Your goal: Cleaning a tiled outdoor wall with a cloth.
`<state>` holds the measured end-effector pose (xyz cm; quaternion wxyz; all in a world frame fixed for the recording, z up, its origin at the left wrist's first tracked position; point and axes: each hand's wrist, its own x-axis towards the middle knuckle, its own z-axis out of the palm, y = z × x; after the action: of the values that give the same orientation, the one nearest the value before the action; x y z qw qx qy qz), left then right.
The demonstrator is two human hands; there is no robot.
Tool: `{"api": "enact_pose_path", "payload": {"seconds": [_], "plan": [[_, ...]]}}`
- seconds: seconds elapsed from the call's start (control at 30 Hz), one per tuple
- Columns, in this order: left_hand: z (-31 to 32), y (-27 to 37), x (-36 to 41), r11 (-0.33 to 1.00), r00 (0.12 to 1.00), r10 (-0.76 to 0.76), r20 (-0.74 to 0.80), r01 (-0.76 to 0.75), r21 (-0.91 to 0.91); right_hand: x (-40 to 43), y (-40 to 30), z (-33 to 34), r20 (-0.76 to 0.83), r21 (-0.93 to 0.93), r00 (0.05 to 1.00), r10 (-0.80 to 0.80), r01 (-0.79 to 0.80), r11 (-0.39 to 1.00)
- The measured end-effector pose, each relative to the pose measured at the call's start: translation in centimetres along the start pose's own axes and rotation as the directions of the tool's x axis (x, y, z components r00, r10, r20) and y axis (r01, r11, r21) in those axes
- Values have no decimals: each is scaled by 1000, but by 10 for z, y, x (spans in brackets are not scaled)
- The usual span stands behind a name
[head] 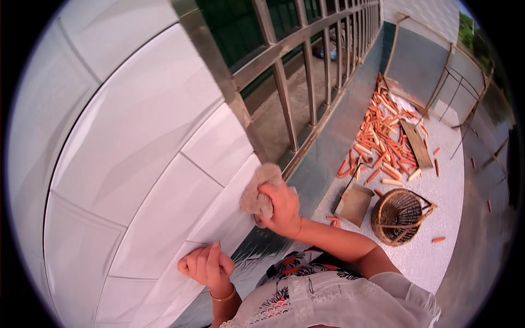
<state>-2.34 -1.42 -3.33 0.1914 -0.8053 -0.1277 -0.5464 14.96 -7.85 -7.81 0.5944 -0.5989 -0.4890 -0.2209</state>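
Note:
A bunched beige cloth [262, 190] is gripped in my right hand [283, 209], which presses it to the white wall tiles [164, 217] near the lower corner of a barred window [299, 82]. Lower left, my left hand [207, 264], a bangle on its wrist, is loosely curled in front of the tiles, and no object shows in it. Whether its knuckles touch the wall I cannot tell. Part of the cloth is hidden by my right fingers.
Below on the right, corn cobs [381, 135] lie heaped along the wall with a wooden board [416, 143] on them. Nearer stand a metal dustpan [354, 205] and a wicker basket [398, 217] with a handle. A frame of poles [443, 78] stands at the far end.

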Motion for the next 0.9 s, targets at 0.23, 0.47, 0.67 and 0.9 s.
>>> {"api": "enact_pose_path", "payload": {"seconds": [0.23,0.47,0.67,0.9], "plan": [[-22,-1,3,980,999,-49,-5,47,-191,114,-41,-14,-161,35,951,-264,273,961],[-62,-22,-28,910,818,-407,-405,402,-102,73,-58,-1,78,-50,982,-170,174,983],[-50,22,-21,946,964,-250,-94,223,-234,23,-86,-1,410,338,899,-153,6,941],[-5,62,-8,773,862,-500,-81,402,-490,44,-55,-35,719,695,565,-404,-586,418]]}}
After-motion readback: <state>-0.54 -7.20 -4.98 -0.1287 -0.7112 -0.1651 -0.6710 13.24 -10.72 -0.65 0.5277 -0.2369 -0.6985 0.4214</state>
